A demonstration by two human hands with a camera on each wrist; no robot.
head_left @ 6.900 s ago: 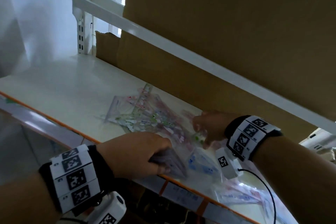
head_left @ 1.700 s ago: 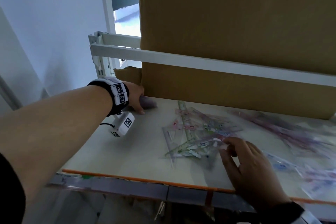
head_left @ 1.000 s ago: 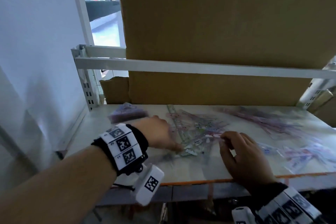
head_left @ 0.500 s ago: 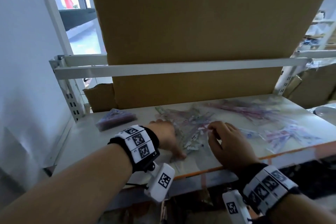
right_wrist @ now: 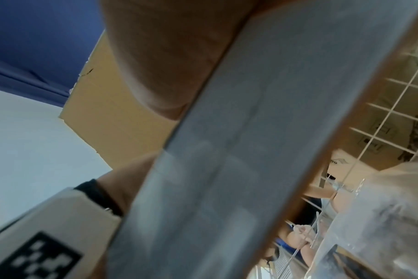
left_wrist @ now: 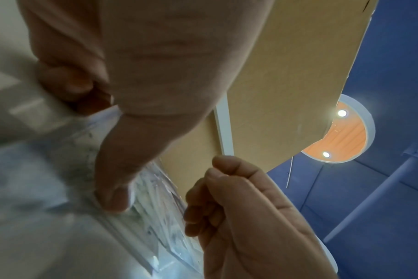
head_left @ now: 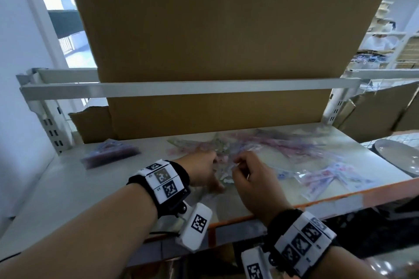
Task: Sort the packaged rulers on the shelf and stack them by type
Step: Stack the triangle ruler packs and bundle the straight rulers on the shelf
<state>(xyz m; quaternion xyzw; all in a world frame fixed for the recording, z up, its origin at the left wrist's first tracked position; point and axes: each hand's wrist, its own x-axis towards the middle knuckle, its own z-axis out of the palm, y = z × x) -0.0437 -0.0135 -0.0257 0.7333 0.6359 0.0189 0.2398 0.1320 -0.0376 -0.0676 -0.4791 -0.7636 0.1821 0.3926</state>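
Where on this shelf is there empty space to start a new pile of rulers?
Bare shelf shows at the left front, between the purple stack and the left hand. A smaller bare strip lies behind the purple stack toward the cardboard. The middle and right are crowded with loose ruler packets.

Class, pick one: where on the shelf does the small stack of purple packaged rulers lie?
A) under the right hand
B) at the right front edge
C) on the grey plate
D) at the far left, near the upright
D: the purple stack lies alone at the shelf's left end, apart from both hands.
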